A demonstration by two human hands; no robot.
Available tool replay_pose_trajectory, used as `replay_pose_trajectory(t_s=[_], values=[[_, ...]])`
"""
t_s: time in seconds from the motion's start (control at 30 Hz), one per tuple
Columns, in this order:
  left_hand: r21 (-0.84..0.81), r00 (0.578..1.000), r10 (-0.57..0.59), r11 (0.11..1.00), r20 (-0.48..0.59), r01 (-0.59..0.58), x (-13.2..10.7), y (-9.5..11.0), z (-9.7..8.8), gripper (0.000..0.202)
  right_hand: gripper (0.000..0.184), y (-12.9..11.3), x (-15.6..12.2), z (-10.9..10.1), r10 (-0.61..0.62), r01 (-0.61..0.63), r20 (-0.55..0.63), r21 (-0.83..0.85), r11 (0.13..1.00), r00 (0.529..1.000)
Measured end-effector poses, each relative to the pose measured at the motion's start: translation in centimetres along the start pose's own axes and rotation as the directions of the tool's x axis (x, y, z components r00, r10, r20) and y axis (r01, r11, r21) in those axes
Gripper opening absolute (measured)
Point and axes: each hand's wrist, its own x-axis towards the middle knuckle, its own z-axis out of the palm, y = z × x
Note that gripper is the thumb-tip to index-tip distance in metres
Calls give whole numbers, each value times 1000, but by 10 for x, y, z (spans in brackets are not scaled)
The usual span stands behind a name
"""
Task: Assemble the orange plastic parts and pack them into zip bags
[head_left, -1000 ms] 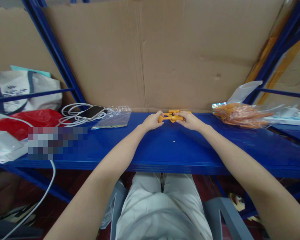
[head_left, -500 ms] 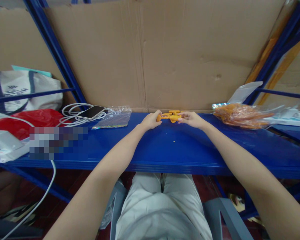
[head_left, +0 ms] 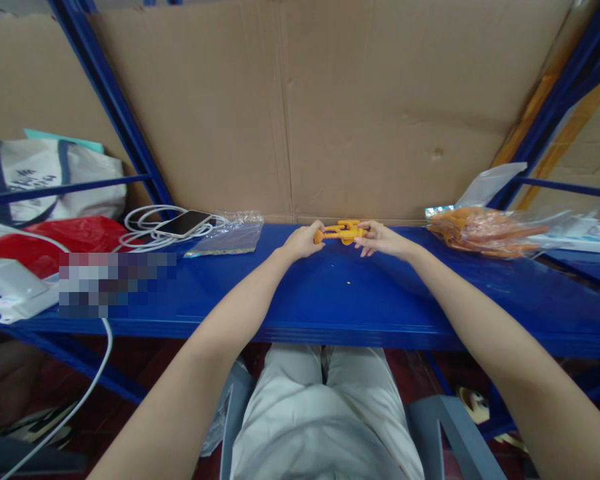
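Note:
Near the back edge of the blue shelf, between my two hands, is an orange-yellow plastic piece (head_left: pixel 349 233) with a ribbed, screw-like shaft and a rounded knob at its left end. My left hand (head_left: pixel 304 241) is closed around the knob end. At the other end, my right hand (head_left: pixel 377 239) pinches the piece with thumb and upper fingers, while its lower fingers hang loose below. A second orange bar sits along the piece's far side; I cannot tell whether it is joined on. My fingers hide both ends.
To the right lies a clear bag (head_left: pixel 485 230) of orange parts. On the left are a flat clear bag (head_left: pixel 230 235), a phone (head_left: pixel 185 224) on coiled white cable (head_left: pixel 135 223), a red bag (head_left: pixel 85 240) and a cloth tote (head_left: pixel 95 190). Cardboard (head_left: pixel 330 120) stands behind the blue shelf (head_left: pixel 320 293).
The lower fingers of my right hand have loosened and spread downward from the orange piece. My left hand and the piece have hardly moved.

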Motion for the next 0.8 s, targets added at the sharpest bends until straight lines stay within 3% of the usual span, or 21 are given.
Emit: replay_pose_trajectory(t_s=[0.07, 0.2, 0.4, 0.6, 0.7, 0.8], values=[[3, 1000, 2, 1000, -4, -2, 0, -1, 0, 35, 46, 1, 0, -1, -10, 11, 8, -16, 1000, 1000], [-15, 999, 32, 999, -21, -33, 0, -1, -1, 35, 33, -5, -2, -1, 37, -37, 26, -11, 999, 999], [-9, 995, 89, 996, -34, -90, -1, 1, 0, 33, 62, -17, -9, 2, 147, -147, 19, -12, 989, 989], [-44, 996, 80, 996, -27, -81, -1, 1, 1, 33, 74, -21, -10, 6, 198, -199, -11, -92, 976, 980], [-57, 999, 40, 998, -14, -41, 0, 2, 1, 36, 73, -18, -9, 1, 194, -194, -15, -149, 970, 981], [-58, 1000, 10, 998, -4, -10, 1, 2, 2, 38, 54, -12, -7, -5, 105, -115, -60, -213, 970, 993]])
